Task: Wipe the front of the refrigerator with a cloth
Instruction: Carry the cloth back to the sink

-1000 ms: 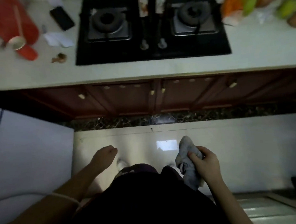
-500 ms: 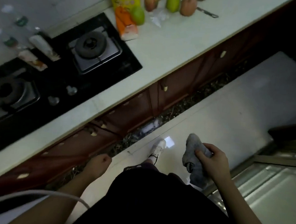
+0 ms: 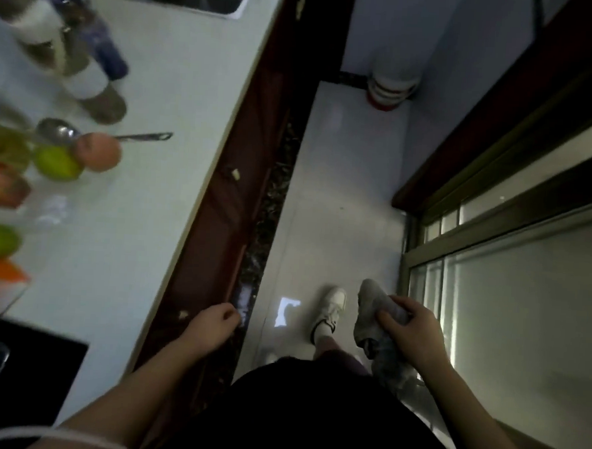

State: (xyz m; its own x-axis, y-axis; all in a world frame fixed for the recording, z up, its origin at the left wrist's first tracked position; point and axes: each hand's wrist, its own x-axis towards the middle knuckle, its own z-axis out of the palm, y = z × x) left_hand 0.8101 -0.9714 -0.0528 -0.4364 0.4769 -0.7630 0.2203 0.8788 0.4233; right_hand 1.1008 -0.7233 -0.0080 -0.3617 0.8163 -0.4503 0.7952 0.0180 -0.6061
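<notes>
Right hand (image 3: 415, 333): lower right of centre of the frame, fingers and thumb curled round a crumpled grey cloth (image 3: 369, 305). The grip is firm. One end of the cloth sticks up past the fingertips and the rest hangs below the palm, in the air above the floor.

Left hand (image 3: 214, 326): lower centre-left, fingers loosely curled inward, holding nothing. It hangs just beside the red-brown wooden cabinet fronts (image 3: 226, 220), and contact with them cannot be confirmed.

Pale glossy tiled floor (image 3: 341, 192): runs up the middle of the frame. One white shoe (image 3: 331, 305) stands on it between the two hands.

White countertop (image 3: 144, 216): fills the left of the frame. On it, at mid-left, lie a metal spoon (image 3: 86, 134), a round pinkish-orange fruit (image 3: 99, 152) touching the spoon, and a green fruit (image 3: 56, 162) just beside that. Blurred bottles (image 3: 101, 49) stand at upper left. A black hob (image 3: 22, 374) sits at lower left.

Metal-framed glass sliding door (image 3: 489, 303): occupies the right of the frame.

White cylinder with red bands (image 3: 391, 88): stands on the floor at top centre.
</notes>
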